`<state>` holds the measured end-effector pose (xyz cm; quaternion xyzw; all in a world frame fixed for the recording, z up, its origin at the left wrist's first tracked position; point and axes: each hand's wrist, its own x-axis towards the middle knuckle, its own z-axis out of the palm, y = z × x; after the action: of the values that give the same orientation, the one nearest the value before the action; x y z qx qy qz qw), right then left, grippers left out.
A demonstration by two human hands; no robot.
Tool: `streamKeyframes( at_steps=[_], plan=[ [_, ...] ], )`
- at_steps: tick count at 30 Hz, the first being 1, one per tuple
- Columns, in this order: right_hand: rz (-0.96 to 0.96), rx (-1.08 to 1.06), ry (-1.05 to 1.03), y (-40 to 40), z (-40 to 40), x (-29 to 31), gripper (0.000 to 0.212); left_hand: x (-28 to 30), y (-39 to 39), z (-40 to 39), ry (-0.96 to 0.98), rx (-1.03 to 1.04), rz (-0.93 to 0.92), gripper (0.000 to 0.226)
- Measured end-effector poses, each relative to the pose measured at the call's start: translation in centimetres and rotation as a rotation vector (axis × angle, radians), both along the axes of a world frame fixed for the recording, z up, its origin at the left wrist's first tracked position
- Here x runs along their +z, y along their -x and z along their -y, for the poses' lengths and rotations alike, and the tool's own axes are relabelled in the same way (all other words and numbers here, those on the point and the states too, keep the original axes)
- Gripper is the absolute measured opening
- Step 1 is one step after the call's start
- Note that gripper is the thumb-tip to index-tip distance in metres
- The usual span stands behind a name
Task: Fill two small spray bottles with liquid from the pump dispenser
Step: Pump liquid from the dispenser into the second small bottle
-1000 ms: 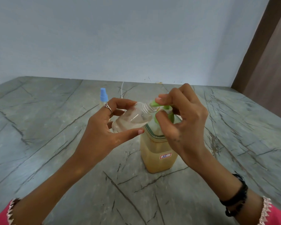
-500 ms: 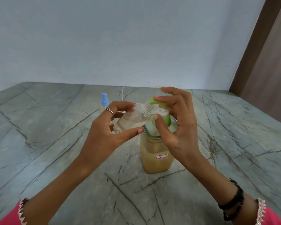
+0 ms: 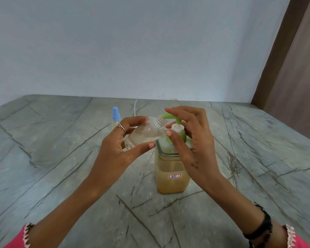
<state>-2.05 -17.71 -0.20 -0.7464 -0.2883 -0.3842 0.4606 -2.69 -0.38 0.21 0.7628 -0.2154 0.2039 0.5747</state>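
Note:
A square pump dispenser with yellowish liquid and a "35" label stands mid-table. Its green pump head is raised, the spout pointing left. My left hand holds a small clear uncapped spray bottle tilted, with its threaded mouth at the spout tip. The bottle holds some pale liquid. My right hand is around the pump: fingers rest over the head, and the thumb touches the green collar. A second small bottle with a blue cap stands upright behind my left hand.
The grey marble-patterned tabletop runs back to a pale blue wall. A thin white tube lies near the back edge. A brown door or panel stands at the right.
The pump head has risen from pressed down to fully up, and my right fingers have lifted with it. The tilted bottle in my left hand stays at the spout.

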Motion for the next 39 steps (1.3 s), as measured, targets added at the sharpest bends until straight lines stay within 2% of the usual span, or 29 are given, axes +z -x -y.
streamKeyframes(
  at_steps=[15,20,27,39],
  plan=[
    [0.087,-0.045,0.005,-0.1,0.2,-0.4,0.029,-0.4,-0.2,-0.1,-0.005,-0.021,0.0,0.048],
    [0.017,0.034,-0.051,-0.3,0.4,-0.7,0.041,-0.3,-0.1,-0.1,-0.004,-0.018,-0.007,0.049],
    [0.056,0.106,-0.042,-0.5,0.6,-0.5,0.035,-0.3,-0.1,-0.1,-0.018,-0.02,-0.02,0.049],
    [0.027,0.125,-0.011,-0.8,0.9,-0.7,0.044,-0.3,-0.1,-0.1,-0.022,-0.017,-0.004,0.048]
  ],
)
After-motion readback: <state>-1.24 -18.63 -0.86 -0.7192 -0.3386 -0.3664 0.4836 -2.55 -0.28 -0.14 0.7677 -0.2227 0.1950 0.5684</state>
